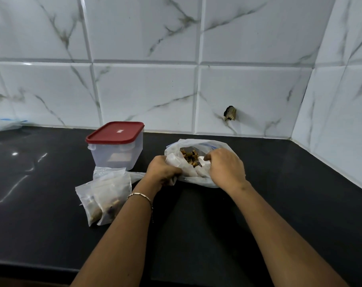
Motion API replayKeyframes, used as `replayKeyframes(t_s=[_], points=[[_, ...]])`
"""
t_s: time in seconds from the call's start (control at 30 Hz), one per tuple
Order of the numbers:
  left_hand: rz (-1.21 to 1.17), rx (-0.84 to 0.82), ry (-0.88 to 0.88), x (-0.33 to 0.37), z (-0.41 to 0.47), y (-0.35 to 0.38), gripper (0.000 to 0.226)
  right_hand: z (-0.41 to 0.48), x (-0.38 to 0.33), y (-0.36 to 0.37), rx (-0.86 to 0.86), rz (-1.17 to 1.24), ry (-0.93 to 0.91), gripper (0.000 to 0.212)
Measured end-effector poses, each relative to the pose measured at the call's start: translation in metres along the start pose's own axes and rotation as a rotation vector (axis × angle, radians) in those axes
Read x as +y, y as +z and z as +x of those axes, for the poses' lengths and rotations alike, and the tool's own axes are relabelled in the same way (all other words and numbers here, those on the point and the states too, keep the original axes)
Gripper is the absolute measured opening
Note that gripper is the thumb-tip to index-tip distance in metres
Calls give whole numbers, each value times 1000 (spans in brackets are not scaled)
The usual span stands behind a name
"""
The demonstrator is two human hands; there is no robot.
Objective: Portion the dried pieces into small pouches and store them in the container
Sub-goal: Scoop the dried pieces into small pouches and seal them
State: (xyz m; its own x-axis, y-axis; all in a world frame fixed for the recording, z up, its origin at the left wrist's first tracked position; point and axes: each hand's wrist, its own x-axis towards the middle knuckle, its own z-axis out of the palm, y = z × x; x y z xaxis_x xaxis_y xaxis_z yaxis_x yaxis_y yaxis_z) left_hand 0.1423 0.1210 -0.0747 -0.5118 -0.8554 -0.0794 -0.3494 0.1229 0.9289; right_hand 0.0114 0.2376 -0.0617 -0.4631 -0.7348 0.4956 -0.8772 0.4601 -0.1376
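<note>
The left hand [163, 171] grips the plastic bag [173, 148] at its 8 o'clock edge, the right hand [225, 168] pinches its 4 o'clock rim, dried pieces [189, 157] heaped between them, container [116, 154] at 10 o'clock.

L forearm [122, 235] & R forearm [279, 230] bare; thin metal chain bracelet [140, 195] on L wrist.

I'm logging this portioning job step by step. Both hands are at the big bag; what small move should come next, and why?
Probably the right hand should dip in and pinch out some dried pieces. The left hand grips the rim of the big bag, its mouth gapes, and the pieces lie exposed beside the right hand's curled fingers.
</note>
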Motion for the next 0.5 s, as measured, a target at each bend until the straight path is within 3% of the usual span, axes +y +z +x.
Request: replayKeyframes(t_s=[0.27,0.5], points=[[-289,-134,-10,6,-8,10,24,10,20,11,-196,528,295,38],[-467,-136,46,5,-7,20,17,10,20,16,-214,725,433,42]])
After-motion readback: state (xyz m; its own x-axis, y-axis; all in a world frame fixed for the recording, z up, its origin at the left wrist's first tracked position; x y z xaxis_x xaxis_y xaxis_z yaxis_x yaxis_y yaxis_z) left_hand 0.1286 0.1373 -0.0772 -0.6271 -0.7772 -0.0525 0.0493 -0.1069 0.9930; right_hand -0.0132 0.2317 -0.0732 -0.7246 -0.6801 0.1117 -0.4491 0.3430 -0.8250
